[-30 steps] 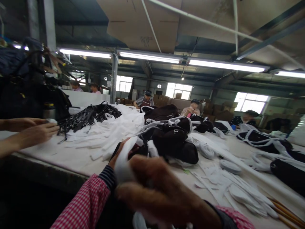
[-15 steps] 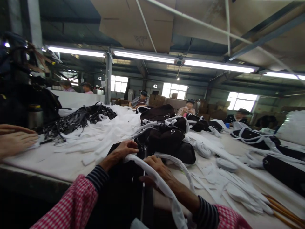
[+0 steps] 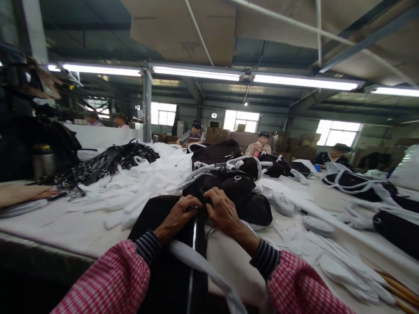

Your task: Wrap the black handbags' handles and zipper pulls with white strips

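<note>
A black bag (image 3: 163,253) lies lengthwise in front of me, with a silver zipper (image 3: 191,279) running along it. My left hand (image 3: 180,216) is closed at the zipper's far end, thumb and fingers pinched by a small shiny part there. Just to its right, my right hand (image 3: 224,213) has curled fingers at the same end of the bag; what its fingertips hold is hidden. A white padded strap (image 3: 206,266) crosses the bag below my hands. Right beyond them is a pile of black bags (image 3: 225,192) with white-wrapped straps.
White strips (image 3: 140,187) and black straps with metal clips (image 3: 108,163) are heaped to the left. A co-worker's hand (image 3: 29,194) rests at the left edge. Rolled white tape (image 3: 317,225), white pieces and yellow-brown sticks (image 3: 401,290) lie at right. Several people sit across the table.
Both hands have come together at the zipper's far end. My right hand has come out from under the white strap, which now lies lower across the bag. The co-worker's hand has moved lower.
</note>
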Tool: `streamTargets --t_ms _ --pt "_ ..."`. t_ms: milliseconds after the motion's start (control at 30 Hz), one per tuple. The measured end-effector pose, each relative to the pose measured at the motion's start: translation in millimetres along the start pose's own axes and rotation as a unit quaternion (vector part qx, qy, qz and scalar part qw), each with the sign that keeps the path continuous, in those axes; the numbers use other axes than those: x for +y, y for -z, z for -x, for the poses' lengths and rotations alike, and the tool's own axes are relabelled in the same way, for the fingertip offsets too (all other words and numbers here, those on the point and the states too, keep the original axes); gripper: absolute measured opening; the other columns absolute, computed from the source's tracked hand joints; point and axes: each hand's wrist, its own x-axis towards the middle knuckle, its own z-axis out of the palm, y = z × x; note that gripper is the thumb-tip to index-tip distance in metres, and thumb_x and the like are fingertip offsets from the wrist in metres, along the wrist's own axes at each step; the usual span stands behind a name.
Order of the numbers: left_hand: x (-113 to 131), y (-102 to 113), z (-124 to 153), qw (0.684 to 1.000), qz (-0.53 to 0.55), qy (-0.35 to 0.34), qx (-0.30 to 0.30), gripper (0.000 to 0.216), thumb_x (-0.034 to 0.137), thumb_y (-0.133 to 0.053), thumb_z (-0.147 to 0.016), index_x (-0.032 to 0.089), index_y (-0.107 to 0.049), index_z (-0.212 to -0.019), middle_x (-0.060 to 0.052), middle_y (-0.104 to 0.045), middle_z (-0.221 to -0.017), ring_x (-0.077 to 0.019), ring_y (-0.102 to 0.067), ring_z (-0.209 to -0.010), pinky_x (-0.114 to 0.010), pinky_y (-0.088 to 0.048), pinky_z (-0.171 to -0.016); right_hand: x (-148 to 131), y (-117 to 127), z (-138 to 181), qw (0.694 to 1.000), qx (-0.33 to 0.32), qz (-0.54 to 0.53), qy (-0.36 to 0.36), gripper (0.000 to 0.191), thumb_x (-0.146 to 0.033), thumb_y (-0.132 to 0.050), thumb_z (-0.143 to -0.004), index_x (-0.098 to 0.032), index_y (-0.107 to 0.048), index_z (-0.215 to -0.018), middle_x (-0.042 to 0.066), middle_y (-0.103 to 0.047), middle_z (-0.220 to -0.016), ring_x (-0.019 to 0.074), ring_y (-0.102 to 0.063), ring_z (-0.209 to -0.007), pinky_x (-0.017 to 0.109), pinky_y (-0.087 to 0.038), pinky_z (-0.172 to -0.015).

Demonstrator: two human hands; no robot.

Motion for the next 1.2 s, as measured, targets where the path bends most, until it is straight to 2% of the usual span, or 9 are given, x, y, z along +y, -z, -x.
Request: streamTargets --t_ms 67,167,300,500,700,933,1067,1133,1200 --pt "-3 0 7 0.998 -0.048 -0.031 0.006 0.023 0.019 -0.058 -0.081 0.024 -0.076 -0.093 -0.005 -0.071 -0.112 -0.0261 -0.057 -0.113 -0.041 -0.041 -0.106 5 0 -11 0.995 -0.01 0.078 0.053 0.043 -0.004 -0.055 -0.085 -0.023 -0.062 -0.123 0.008 -0.059 -0.133 0.0241 -0.052 -0.115 0.032 -0.05 -0.087" --pt "-7 6 9 0.996 -0.088 0.0 0.03 0.024 0.019 -0.059 -0.081 0.024 -0.075 -0.098 -0.004 -0.071 -0.105 -0.0255 -0.059 -0.107 -0.04 -0.044 -0.101 7 -10 -19 0.976 -0.076 0.148 0.138 0.032 -0.009 -0.058 -0.086 -0.022 -0.064 -0.115 0.007 -0.059 -0.13 0.0264 -0.049 -0.115 0.032 -0.051 -0.078" --pt "-9 13 11 0.992 -0.11 0.012 0.057 0.021 0.027 -0.058 -0.088 0.025 -0.072 -0.104 -0.003 -0.07 -0.108 -0.0242 -0.062 -0.107 -0.037 -0.046 -0.099 9 -16 -20 0.977 -0.045 0.168 0.121 0.012 -0.012 -0.057 -0.089 -0.018 -0.067 -0.09 0.009 -0.064 -0.117 0.0262 -0.05 -0.111 0.033 -0.049 -0.078" --pt "-1 13 16 0.966 -0.223 0.028 0.129 0.017 0.037 -0.05 -0.096 0.024 -0.061 -0.098 -0.005 -0.068 -0.102 -0.0255 -0.063 -0.103 -0.036 -0.046 -0.091 -12 12 -31 0.996 0.059 -0.049 0.039 0.011 -0.014 -0.064 -0.078 -0.019 -0.059 -0.069 0.003 -0.067 -0.094 0.0204 -0.051 -0.097 0.03 -0.044 -0.079" --pt "5 21 18 0.917 -0.336 0.088 0.196 0.028 0.041 -0.037 -0.101 0.022 -0.054 -0.09 -0.011 -0.066 -0.098 -0.0294 -0.062 -0.103 -0.035 -0.044 -0.085 -28 33 -28 0.981 -0.027 -0.189 0.014 0.026 -0.02 -0.06 -0.075 -0.018 -0.041 -0.058 -0.007 -0.032 -0.057 0.0096 -0.033 -0.059 0.027 -0.023 -0.057" --pt "-12 30 14 0.905 -0.351 0.173 0.165 0.03 0.036 -0.035 -0.101 0.021 -0.06 -0.09 -0.011 -0.071 -0.085 -0.03 -0.068 -0.085 -0.033 -0.039 -0.07 -40 14 63 0.974 -0.157 -0.161 0.009 0.036 -0.018 -0.058 -0.08 -0.02 -0.028 -0.061 -0.006 -0.027 -0.06 0.0095 -0.028 -0.057 0.028 -0.021 -0.057" --pt "-25 32 5 0.897 -0.363 0.207 0.143 0.034 0.034 -0.034 -0.101 0.019 -0.063 -0.091 -0.014 -0.073 -0.084 -0.0324 -0.07 -0.084 -0.032 -0.036 -0.066 -67 33 136 0.967 -0.182 -0.165 0.07 0.028 -0.019 -0.059 -0.086 -0.021 -0.039 -0.067 -0.002 -0.05 -0.07 0.0139 -0.047 -0.069 0.029 -0.036 -0.069" --pt "-26 30 3 0.896 -0.368 0.207 0.134 0.036 0.035 -0.033 -0.102 0.019 -0.063 -0.091 -0.015 -0.074 -0.086 -0.0317 -0.07 -0.086 -0.031 -0.036 -0.066 -69 41 165 0.965 -0.178 -0.187 0.043 0.016 -0.024 -0.059 -0.089 -0.022 -0.05 -0.077 0.002 -0.061 -0.083 0.0175 -0.054 -0.079 0.029 -0.042 -0.073" --pt "-22 25 3 0.9 -0.371 0.196 0.119 0.036 0.033 -0.033 -0.103 0.019 -0.063 -0.089 -0.013 -0.074 -0.085 -0.0296 -0.07 -0.085 -0.03 -0.036 -0.067 -63 37 185 0.956 -0.207 -0.209 -0.006 0.022 -0.032 -0.063 -0.087 -0.023 -0.05 -0.073 0.002 -0.06 -0.078 0.017 -0.052 -0.071 0.027 -0.04 -0.062"
